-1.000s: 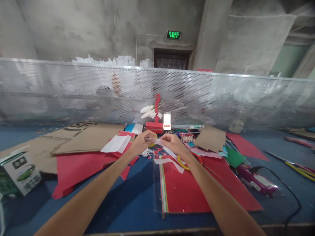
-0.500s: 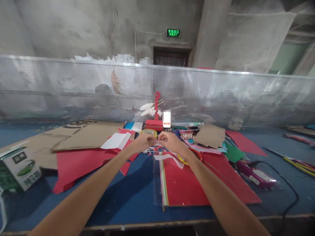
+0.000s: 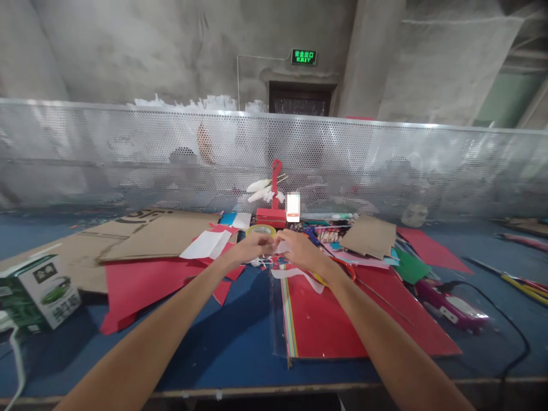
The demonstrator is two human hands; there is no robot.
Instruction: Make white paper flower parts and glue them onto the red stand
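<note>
My left hand (image 3: 256, 246) and my right hand (image 3: 295, 249) meet above the middle of the table, fingers closed in pinches. Between them shows a small pale piece of paper (image 3: 281, 247), pinched in the fingertips and partly hidden by them. A roll of yellowish tape (image 3: 261, 230) is just behind my left hand. Below my right hand, a curved white paper strip (image 3: 299, 276) rests over a stack of red paper (image 3: 329, 319) in a clear sleeve. Scissors with orange-red and yellow handles (image 3: 346, 268) are partly covered by my right forearm.
Cardboard sheets (image 3: 158, 237) and red paper (image 3: 145, 285) cover the left side, beside a green-and-white box (image 3: 43, 291). Behind my hands stand a red paper construction (image 3: 271, 217) and a lit phone (image 3: 293, 206). A purple device (image 3: 451, 305) with a black cable sits at right.
My hands stay close together with the pale paper between them, the fingers shifting slightly. The whole view has moved a little, so things appear slightly further right.
</note>
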